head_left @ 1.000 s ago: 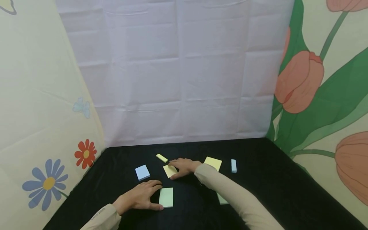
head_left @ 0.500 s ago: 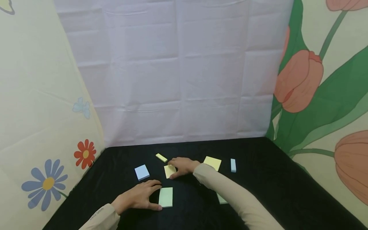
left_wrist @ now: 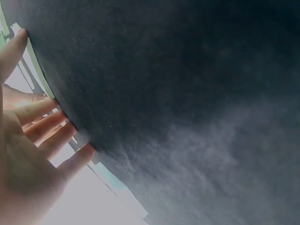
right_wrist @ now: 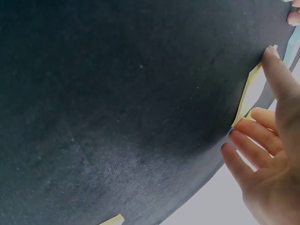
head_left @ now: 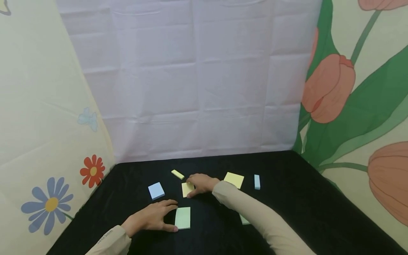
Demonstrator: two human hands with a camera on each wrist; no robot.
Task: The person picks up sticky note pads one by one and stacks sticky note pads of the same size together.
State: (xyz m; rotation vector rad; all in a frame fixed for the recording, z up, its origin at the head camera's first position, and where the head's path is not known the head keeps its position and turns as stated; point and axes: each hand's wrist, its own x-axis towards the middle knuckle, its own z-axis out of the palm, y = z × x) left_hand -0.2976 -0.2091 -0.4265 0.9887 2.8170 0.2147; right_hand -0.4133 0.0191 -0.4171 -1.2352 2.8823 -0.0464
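Observation:
My left hand (head_left: 151, 216) spans a light green sticky note pad (head_left: 183, 217) on the black table, thumb at its near left corner and fingertips at the far left corner. In the left wrist view the green pad (left_wrist: 39, 68) shows edge-on between thumb and index finger. Farther back, my right hand (head_left: 203, 184) holds a small pale yellow sticky note pad (head_left: 186, 190) between thumb and fingers, covering its right part. The right wrist view has this yellow pad (right_wrist: 248, 93) lying between thumb tip and index fingertip, the other fingers spread loosely.
A blue pad (head_left: 156, 191) lies left, a narrow yellow strip pad (head_left: 177, 174) behind. Right of my hand are a larger yellow pad (head_left: 233, 180) and a narrow blue one (head_left: 256, 182). My right sleeve (head_left: 251, 207) partly hides another green pad (head_left: 244, 220).
The small yellow pad has turned slightly and now sits straighter, my right hand still holding it. My left hand stays at the green pad. The head view has shifted a little.

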